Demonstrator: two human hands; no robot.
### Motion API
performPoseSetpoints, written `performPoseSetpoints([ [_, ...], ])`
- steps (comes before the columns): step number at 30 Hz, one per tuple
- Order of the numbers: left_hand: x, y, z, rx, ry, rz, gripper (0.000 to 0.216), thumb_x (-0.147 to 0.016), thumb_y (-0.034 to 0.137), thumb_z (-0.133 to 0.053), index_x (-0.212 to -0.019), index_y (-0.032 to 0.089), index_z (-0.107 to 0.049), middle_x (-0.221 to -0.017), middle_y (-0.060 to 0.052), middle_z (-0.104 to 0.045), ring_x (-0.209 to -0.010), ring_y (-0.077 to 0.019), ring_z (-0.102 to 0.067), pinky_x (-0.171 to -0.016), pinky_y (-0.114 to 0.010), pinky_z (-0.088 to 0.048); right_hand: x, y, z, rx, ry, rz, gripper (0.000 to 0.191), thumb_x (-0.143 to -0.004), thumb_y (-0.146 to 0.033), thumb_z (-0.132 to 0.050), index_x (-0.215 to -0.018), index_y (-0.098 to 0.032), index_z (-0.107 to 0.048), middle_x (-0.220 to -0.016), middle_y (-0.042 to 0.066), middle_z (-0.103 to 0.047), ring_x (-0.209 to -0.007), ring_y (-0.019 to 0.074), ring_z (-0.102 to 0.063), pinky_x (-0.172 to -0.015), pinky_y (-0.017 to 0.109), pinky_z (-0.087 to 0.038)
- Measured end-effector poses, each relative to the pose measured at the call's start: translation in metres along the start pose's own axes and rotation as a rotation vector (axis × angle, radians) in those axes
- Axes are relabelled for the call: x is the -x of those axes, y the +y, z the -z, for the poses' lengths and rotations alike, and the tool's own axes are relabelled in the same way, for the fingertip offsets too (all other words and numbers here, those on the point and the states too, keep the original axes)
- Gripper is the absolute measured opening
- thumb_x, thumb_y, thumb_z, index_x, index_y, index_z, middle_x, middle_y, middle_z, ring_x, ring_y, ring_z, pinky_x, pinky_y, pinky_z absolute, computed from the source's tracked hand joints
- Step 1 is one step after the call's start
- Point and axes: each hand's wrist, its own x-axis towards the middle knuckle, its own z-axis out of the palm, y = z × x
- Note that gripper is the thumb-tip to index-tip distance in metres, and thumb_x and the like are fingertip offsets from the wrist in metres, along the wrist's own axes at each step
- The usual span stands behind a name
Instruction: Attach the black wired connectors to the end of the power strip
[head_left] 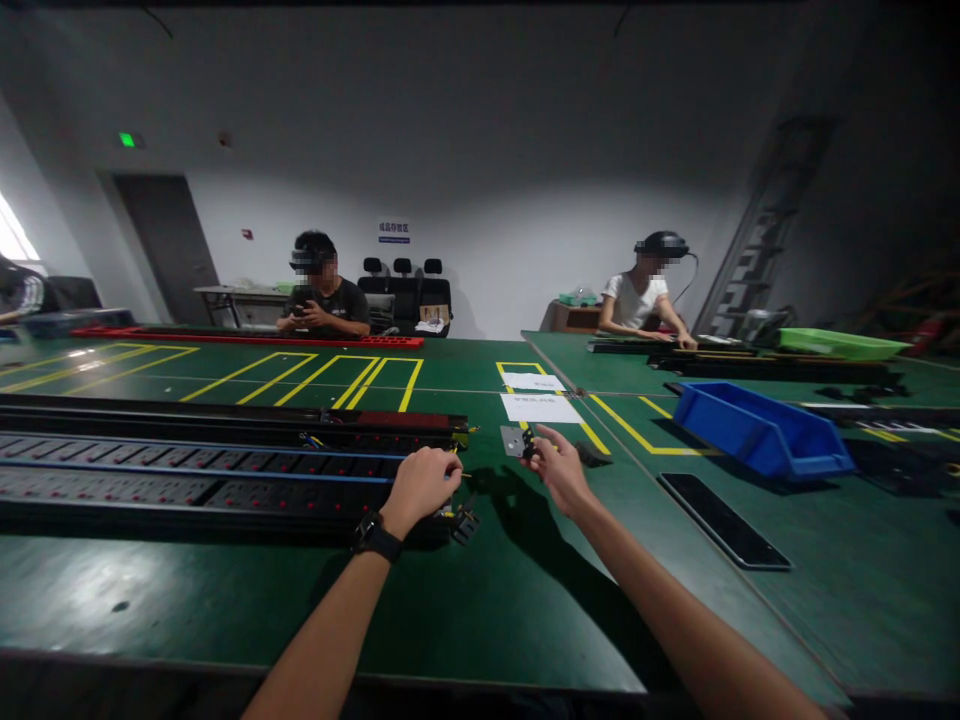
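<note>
My left hand [426, 487], with a black watch on its wrist, is closed at the right end of a long black rail [285, 498] with rows of slots and red dots. A thin yellow wire [466, 475] shows at its fingertips. My right hand [561, 468] pinches a small flat metal plate with a black part [514, 441], held above the green table just right of the rail end. A small dark slotted piece [465, 524] hangs or lies at the rail's near right corner; which, I cannot tell. Another black rail [225, 418] runs behind.
On the right are a blue bin [761, 430], a dark phone-like slab [724, 520] and a green tray [844, 343]. White paper labels [540, 407] lie ahead on the table. Across it sit two people [330, 300] [637, 300], one handling black rails. A red rail [247, 336] lies at the far edge.
</note>
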Motion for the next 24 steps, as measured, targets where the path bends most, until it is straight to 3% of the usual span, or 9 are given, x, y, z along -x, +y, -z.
performPoseSetpoints([
  [4, 0.0, -0.001, -0.001, 0.001, 0.011, -0.01, 0.024, -0.095, 0.029, -0.053, -0.096, 0.024, -0.077, -0.099, -0.005, -0.077, -0.096, -0.0223, -0.068, -0.09, -0.032, -0.049, 0.013, 0.007, -0.009, 0.105, -0.134, -0.06, 0.039, -0.082, -0.026, -0.066, -0.121, -0.022, -0.06, -0.065, -0.005, -0.058, -0.056, 0.0142, -0.057, -0.07, 0.034, -0.063],
  [11, 0.0, 0.002, 0.0, -0.003, 0.006, 0.023, 0.024, -0.096, 0.026, -0.051, -0.099, 0.023, -0.075, -0.099, -0.007, -0.076, -0.098, -0.0226, -0.068, -0.089, -0.032, -0.049, 0.027, 0.013, -0.019, 0.22, -0.33, -0.085, 0.031, -0.085, -0.032, -0.066, -0.115, -0.023, -0.061, -0.087, 0.002, -0.066, -0.073, 0.0159, -0.064, -0.078, 0.036, -0.062],
  [16, 0.0, 0.004, 0.001, 0.014, 0.022, 0.018, 0.022, -0.095, 0.025, -0.051, -0.103, 0.022, -0.072, -0.105, -0.007, -0.074, -0.1, -0.0222, -0.068, -0.089, -0.031, -0.05, 0.031, 0.013, -0.02, 0.143, -0.381, -0.13, 0.035, -0.083, -0.032, -0.071, -0.114, -0.023, -0.058, -0.088, 0.001, -0.067, -0.073, 0.015, -0.064, -0.08, 0.036, -0.062],
  [21, -0.001, 0.002, 0.0, 0.079, 0.041, -0.005, 0.036, -0.097, 0.02, -0.045, -0.127, 0.021, -0.065, -0.116, -0.008, -0.073, -0.106, -0.0222, -0.067, -0.094, -0.033, -0.049, 0.032, 0.015, -0.021, 0.113, -0.393, -0.141, 0.038, -0.08, -0.035, -0.074, -0.112, -0.023, -0.058, -0.085, 0.0, -0.067, -0.071, 0.0144, -0.064, -0.082, 0.037, -0.061],
  [24, -0.001, 0.0, 0.0, 0.106, 0.022, -0.062, 0.039, -0.096, 0.015, -0.044, -0.127, 0.023, -0.067, -0.117, -0.007, -0.074, -0.106, -0.0217, -0.066, -0.097, -0.033, -0.049, 0.033, 0.015, -0.022, 0.119, -0.389, -0.141, 0.037, -0.081, -0.035, -0.073, -0.112, -0.023, -0.058, -0.084, -0.001, -0.067, -0.07, 0.0143, -0.064, -0.082, 0.037, -0.061],
])
